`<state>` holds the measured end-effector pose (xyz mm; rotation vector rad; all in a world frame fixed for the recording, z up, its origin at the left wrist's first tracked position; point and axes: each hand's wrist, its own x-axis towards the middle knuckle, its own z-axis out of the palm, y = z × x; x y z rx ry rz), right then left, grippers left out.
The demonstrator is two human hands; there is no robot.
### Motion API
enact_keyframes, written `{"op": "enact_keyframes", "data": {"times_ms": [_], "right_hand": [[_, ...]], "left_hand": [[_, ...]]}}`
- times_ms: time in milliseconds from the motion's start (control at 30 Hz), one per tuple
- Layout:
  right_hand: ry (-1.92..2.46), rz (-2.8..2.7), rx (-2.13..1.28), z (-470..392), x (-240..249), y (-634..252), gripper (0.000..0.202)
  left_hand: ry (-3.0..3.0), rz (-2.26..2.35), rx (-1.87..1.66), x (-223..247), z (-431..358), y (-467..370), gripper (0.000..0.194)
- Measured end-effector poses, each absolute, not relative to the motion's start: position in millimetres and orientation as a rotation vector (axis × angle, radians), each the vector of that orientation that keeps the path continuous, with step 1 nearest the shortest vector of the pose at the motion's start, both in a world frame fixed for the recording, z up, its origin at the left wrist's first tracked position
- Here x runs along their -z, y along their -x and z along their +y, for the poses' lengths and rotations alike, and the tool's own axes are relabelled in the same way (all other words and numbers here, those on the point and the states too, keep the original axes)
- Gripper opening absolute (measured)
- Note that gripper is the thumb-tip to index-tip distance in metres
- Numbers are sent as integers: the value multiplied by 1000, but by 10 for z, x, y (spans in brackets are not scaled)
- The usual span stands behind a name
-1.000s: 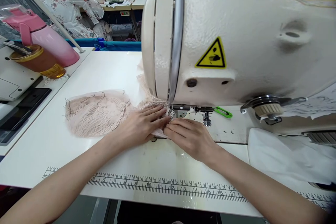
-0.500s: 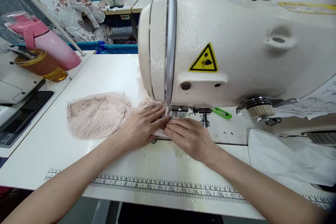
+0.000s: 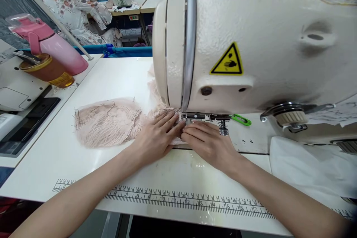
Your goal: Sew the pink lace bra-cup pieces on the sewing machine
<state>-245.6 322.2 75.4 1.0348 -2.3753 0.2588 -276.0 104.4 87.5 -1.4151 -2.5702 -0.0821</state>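
Note:
Pale pink lace fabric lies on the white table, one padded-looking oval piece to the left and more of it bunched beside the needle area. My left hand rests flat on the lace, fingers stretched toward the presser foot of the white sewing machine. Just right of it, my right hand has its fingers pressed together at the fabric edge, in front of the foot. The thumb and fingertips of both hands nearly meet. The cloth under the machine head is partly hidden.
A green clip-like tool lies behind the foot. White cloth is at the right. At the left stand a pink bottle, an amber cup and a dark phone-like device. Another person sits beyond the table.
The view has shifted slightly, so the machine appears larger and farther right. Both hands stay at the foot, with the right fingers a little closer under it.

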Motion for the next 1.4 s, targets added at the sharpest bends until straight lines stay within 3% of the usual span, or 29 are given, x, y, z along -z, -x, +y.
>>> {"op": "enact_keyframes", "data": {"times_ms": [267,600,1000,1400], "right_hand": [[-995,-2318,-313,3240,-794,2492,18],[-831,-2446,-159,3258,-838,2440,28],[-748,-2400,-114,3304,-803,2489,21],[-1001,-2352,-86,3253,-751,2507,24]], "left_hand": [[1373,-2552,30,-883,1076,2719,47],[1378,-2578,58,-878,1077,2698,47],[1340,-2590,47,-878,1099,2705,45],[1594,-2393,106,-895,937,2801,44]]}}
